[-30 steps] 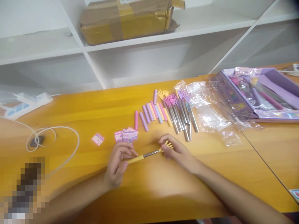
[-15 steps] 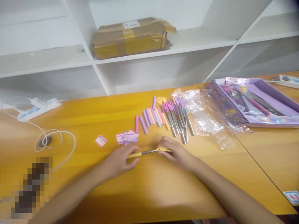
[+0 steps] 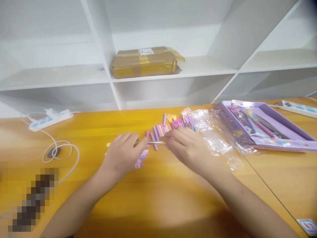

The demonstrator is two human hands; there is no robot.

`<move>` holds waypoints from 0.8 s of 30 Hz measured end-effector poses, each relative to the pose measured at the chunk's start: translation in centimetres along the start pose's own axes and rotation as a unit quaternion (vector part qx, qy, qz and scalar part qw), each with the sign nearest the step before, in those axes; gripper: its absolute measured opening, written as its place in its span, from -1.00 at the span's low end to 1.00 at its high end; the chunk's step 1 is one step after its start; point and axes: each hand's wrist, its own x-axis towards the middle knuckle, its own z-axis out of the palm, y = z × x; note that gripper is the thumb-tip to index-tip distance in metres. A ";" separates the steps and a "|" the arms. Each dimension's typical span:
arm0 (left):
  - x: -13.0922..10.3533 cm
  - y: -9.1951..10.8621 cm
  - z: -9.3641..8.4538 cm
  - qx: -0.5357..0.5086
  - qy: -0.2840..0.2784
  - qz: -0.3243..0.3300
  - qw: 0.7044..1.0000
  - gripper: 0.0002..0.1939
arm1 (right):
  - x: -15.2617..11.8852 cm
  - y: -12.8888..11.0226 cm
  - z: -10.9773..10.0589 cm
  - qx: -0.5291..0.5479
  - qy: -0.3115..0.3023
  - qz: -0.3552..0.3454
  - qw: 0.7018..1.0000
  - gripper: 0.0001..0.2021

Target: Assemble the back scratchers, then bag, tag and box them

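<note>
Between my two hands a back scratcher point(image 3: 154, 142) with a metal rod is held level above the table. My left hand point(image 3: 122, 150) is closed around its yellow handle, whose end pokes out at the far side. The fingers of my right hand point(image 3: 185, 142) close on the yellow claw end and mostly hide it. Behind them lie several loose coloured handle tubes point(image 3: 156, 134) in a row and several metal rods with hand-shaped heads point(image 3: 177, 123), partly covered by my right hand. Small printed cards point(image 3: 139, 163) lie under my left hand, partly hidden.
Clear plastic wrapping point(image 3: 210, 129) lies to the right, beside an open purple box point(image 3: 279, 144) holding more back scratchers. Power strips point(image 3: 51, 119) with white cable sit at the back left and right. A taped cardboard box point(image 3: 145, 64) rests on the white shelf.
Both hands have lifted the back scratcher up and away from me, towards the tubes and cards, and their fingers have closed more on it. The camera view has tilted upward.
</note>
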 end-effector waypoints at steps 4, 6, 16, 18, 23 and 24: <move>-0.3 -0.3 -1.1 -0.018 0.096 0.017 0.995 -0.89 | 0.6 -0.7 -1.0 0.002 0.057 -0.011 0.998 -0.84; -0.6 -0.6 -1.4 -0.027 0.118 0.017 0.992 -0.92 | 0.3 -0.9 -0.9 0.024 0.084 -0.021 0.996 -0.79; -0.4 -2.1 -0.7 0.012 0.162 0.016 0.987 -0.87 | 0.2 0.1 -0.1 0.028 0.128 -0.011 0.991 -0.73; -0.3 -3.0 -0.6 0.020 0.171 0.008 0.985 -0.91 | 0.3 1.2 -0.5 0.017 0.145 -0.004 0.989 -0.72; -1.8 -9.2 -0.1 0.061 0.201 -0.030 0.977 -0.97 | -1.3 7.4 -2.5 -0.070 0.230 -0.001 0.971 -0.77; -2.5 -11.1 0.1 0.072 0.204 -0.037 0.976 -0.98 | -2.0 9.1 -3.1 -0.103 0.250 0.010 0.963 -0.79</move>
